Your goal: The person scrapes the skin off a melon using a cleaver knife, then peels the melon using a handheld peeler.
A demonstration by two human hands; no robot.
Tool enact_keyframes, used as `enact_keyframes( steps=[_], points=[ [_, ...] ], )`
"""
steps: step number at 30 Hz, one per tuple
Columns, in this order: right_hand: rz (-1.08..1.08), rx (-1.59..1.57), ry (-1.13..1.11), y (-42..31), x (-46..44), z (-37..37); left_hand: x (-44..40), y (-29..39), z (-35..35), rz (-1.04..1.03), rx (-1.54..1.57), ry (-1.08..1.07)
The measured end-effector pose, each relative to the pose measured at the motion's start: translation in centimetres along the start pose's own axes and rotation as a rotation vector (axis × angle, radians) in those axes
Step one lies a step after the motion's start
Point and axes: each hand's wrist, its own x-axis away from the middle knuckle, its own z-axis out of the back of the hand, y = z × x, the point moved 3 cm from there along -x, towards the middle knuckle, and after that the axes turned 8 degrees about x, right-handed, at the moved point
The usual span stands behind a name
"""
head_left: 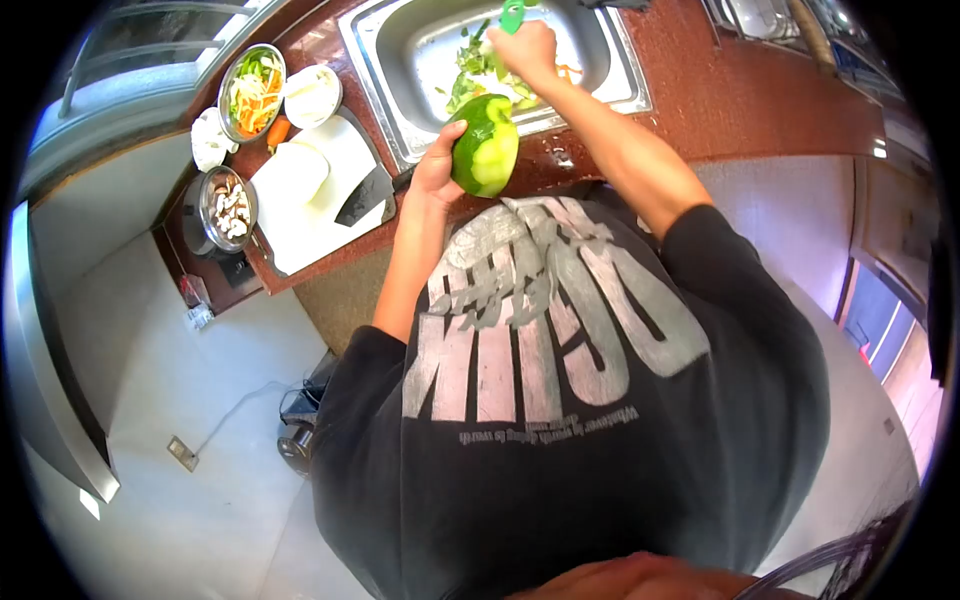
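Note:
My left hand [437, 168] grips a large green papaya [485, 150] at the front edge of the sink. Its skin is dark green, with pale peeled patches on the right and lower sides. Over the sink, my right hand [527, 52] is closed around a green-handled peeler [512, 14]; the blade cannot be made out. Beneath that hand, green peels [468, 72] and some orange scraps lie in the steel sink [400, 60]. The peeler and papaya are apart.
Left of the sink is a white cutting board [290, 225] with a pale rounded item on it. Around it stand a bowl of cut vegetables [255, 92], a white-filled bowl [313, 97], a carrot [279, 133] and a bowl of sliced mushrooms [229, 208]. A white cloth [210, 140] lies nearby.

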Motion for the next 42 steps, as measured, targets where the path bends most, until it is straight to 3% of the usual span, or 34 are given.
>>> enact_keyframes(
  steps=[1,3,5,8,10,13,17,19,21,22,25,27,30,31,33,38,40,41,42],
  points=[
    [0.002,-0.005,0.018,0.6,0.4,1.0,0.0,-0.7,-1.1,0.015,-0.012,-0.082],
    [0.207,-0.019,0.215,0.0,0.1,3.2,-0.2,-1.3,-2.3,-0.201,-0.029,0.034],
    [0.134,-0.038,0.281,0.0,0.5,4.3,-0.2,-0.6,-0.2,-0.058,0.037,-0.090],
    [0.184,0.031,0.278,-1.1,0.2,4.7,-1.2,0.4,1.3,-0.043,0.103,-0.109],
    [0.095,-0.382,0.009,-2.3,2.0,5.5,-1.0,0.2,2.0,-0.045,0.134,-0.071],
    [0.192,-0.338,-0.140,-5.6,6.3,7.0,-1.1,0.2,1.4,-0.083,0.137,-0.099],
    [0.121,-0.423,-0.165,-5.6,8.4,5.8,-1.1,0.5,1.0,-0.049,0.161,-0.201],
    [0.178,-0.430,-0.085,-5.1,7.7,5.4,-0.9,0.6,0.8,-0.040,0.142,-0.200],
    [0.168,-0.165,0.214,-3.2,4.2,3.9,-0.4,-0.2,0.8,-0.018,0.129,-0.193],
    [0.027,-0.325,0.284,-1.9,2.6,3.9,-0.3,-0.7,0.8,-0.030,0.149,-0.205],
    [0.055,-0.452,0.404,-1.4,2.8,6.5,-0.7,-1.0,-0.4,-0.198,0.076,-0.122],
    [0.006,-0.490,0.385,-2.3,4.7,7.2,-0.3,-0.4,0.1,-0.107,0.179,-0.212],
    [0.144,-0.741,0.222,-5.8,7.8,8.9,-0.9,0.3,-0.3,-0.186,0.149,-0.173],
    [0.129,-0.744,0.217,-6.0,8.6,8.9,-0.5,0.1,-0.2,-0.191,0.149,-0.173],
    [0.140,-0.766,-0.026,-6.8,9.3,8.6,-0.3,0.0,-0.4,-0.171,0.137,-0.163],
    [0.280,-0.635,-0.073,-7.1,8.7,7.4,-0.3,0.2,-1.5,-0.189,0.116,-0.189],
    [0.321,-0.498,0.356,-6.6,6.6,7.0,-0.6,0.2,-0.1,-0.128,0.130,-0.196],
    [0.192,-0.454,0.429,-4.6,4.2,6.0,0.0,-0.5,-0.2,-0.114,0.137,-0.185],
    [0.198,-0.482,0.451,-4.1,4.3,6.7,-0.1,-0.7,-0.8,-0.181,0.113,-0.165]
  ],
)
